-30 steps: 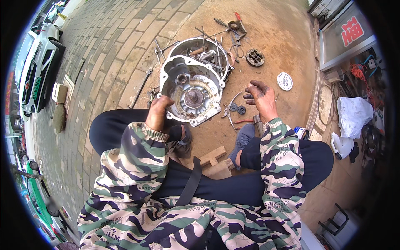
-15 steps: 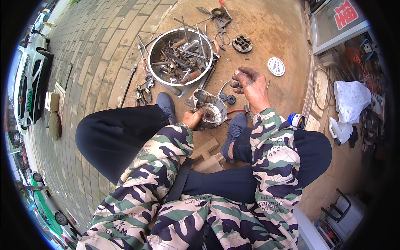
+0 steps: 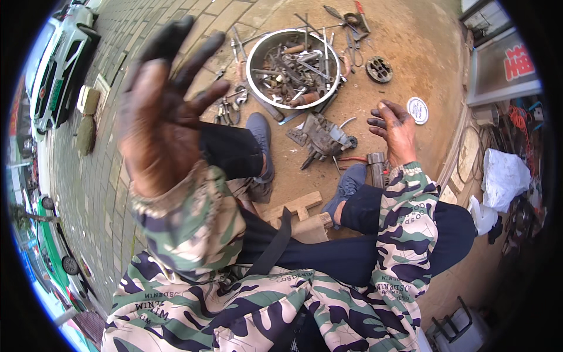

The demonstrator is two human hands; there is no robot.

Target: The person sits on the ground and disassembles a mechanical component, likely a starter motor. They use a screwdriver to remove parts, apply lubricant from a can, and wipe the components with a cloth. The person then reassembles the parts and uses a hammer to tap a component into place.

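Observation:
My left hand (image 3: 161,111) is raised high and near at the left, blurred and dark with grease, its fingers spread and nothing in them. My right hand (image 3: 400,132) hovers right of the centre with blackened fingers curled in together; whatever they may hold is hidden or too small to name. Between my shoes, left of that hand, a greasy cast-metal engine housing (image 3: 324,138) rests on the ground, touched by neither hand. A grey metal block (image 3: 377,169) with a reddish handle lies just below my right hand.
Beyond the housing stands a round metal basin (image 3: 253,82) heaped with tools and parts. A dark round part with holes (image 3: 379,69) and a white round lid (image 3: 418,110) lie to its right. Wood pieces (image 3: 296,208) lie between my legs. A white sack (image 3: 505,179) is at the right.
My left hand has let go of the engine housing and risen to the upper left. The housing now lies turned over on the ground. My right hand stays raised, fingers curled; the view has shifted.

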